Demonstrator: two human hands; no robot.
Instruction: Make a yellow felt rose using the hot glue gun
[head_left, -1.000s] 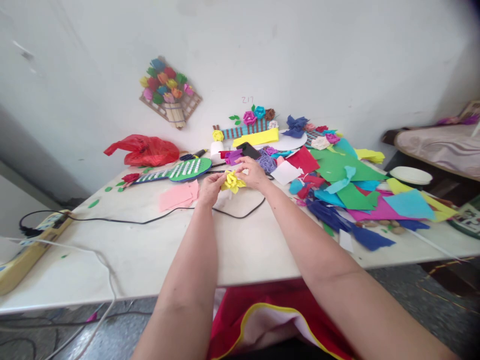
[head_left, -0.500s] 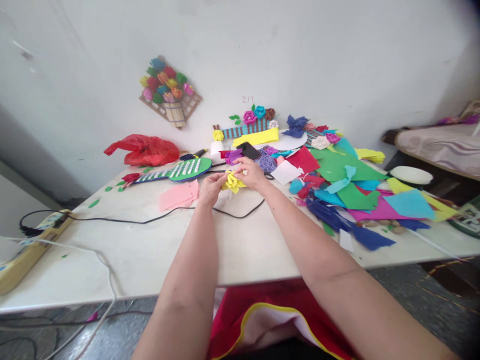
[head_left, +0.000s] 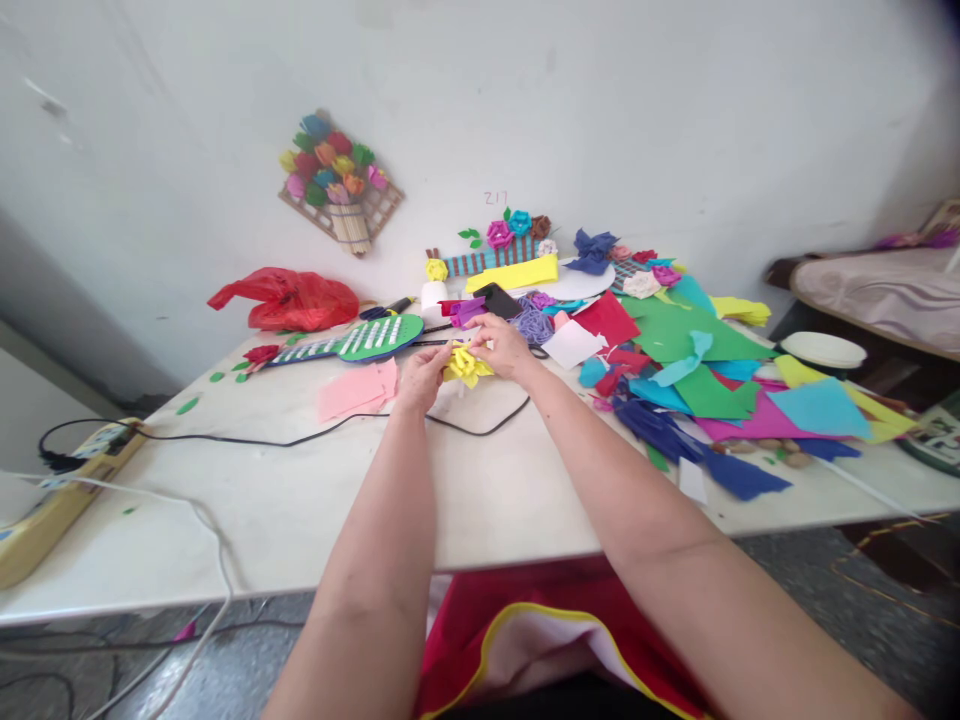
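Near side of left grip (head_left: 422,378) and right grip (head_left: 501,348): bare worktop (head_left: 510,500), open pass, only black cable (head_left: 480,434) lying across. Left of left grip: flat pink paper (head_left: 356,392), low, passable above. Beyond right grip: black phone (head_left: 499,300), purple yarn (head_left: 534,327) crowding. Right of right grip: loose paper heap (head_left: 690,340), way blocked.

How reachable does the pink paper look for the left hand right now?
Probably yes: the pink paper lies just beside the left hand, with nothing visible between them. That hand holds the yellow flower, so it would likely need to let go first.
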